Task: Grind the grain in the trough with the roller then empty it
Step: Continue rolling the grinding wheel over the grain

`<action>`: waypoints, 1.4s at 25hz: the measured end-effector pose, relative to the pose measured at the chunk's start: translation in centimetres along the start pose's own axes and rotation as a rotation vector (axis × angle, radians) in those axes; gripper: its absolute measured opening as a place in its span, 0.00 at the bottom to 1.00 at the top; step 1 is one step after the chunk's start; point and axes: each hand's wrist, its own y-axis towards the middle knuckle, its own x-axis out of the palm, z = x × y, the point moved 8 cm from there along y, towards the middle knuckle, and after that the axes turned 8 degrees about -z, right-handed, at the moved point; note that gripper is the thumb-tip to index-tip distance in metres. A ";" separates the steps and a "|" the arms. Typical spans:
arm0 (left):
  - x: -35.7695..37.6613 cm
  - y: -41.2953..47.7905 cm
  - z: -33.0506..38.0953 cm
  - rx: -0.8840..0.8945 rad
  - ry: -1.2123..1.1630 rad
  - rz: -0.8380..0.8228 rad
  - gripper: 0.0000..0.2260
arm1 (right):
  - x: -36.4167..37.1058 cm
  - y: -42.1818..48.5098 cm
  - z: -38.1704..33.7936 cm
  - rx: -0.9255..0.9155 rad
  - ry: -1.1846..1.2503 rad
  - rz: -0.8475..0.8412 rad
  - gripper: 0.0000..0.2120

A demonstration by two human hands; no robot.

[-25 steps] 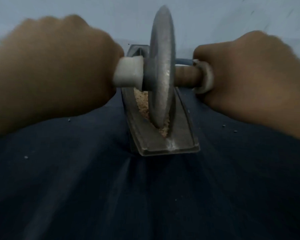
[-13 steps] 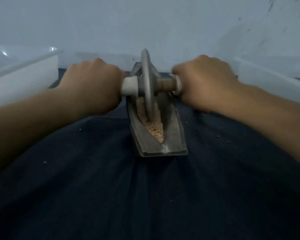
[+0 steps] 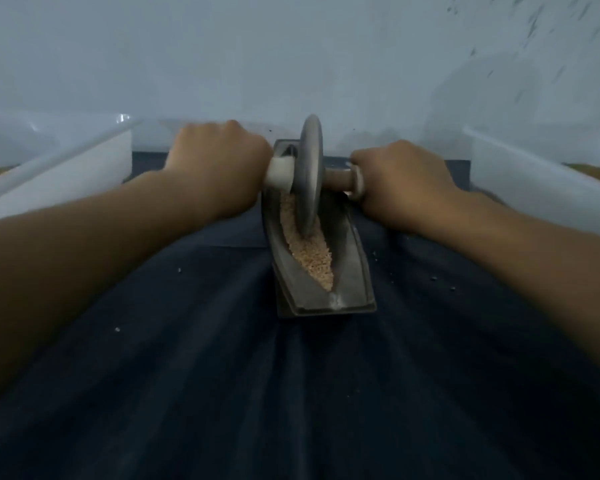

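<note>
Lying in the narrow groove of the trough, the grain forms a pale strip that tapers toward the near end. The roller stands upright on its thin rim in that groove, in the far half, so the grain can only pass under it.

The left hand has its fingers wrapped round the white handle, and the right hand has its fingers wrapped round the wooden handle. With one hand on each side of the disc, the grip looks meant to hold it vertical and press evenly.

The trough points away from the person on a dark cloth over the bench, so the stroke runs straight out and back. Its near lip is low and the grain reaches close to it, so a long pull could spill some. A few specks already dot the cloth.

A left tub and a right tub sit apart from the trough, leaving elbow room. The wall close behind the far end limits the forward push.
</note>
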 end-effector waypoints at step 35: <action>-1.3 -5.4 -0.9 0.175 -0.107 0.226 0.08 | -2.0 -6.6 0.0 -0.198 -0.021 0.160 0.02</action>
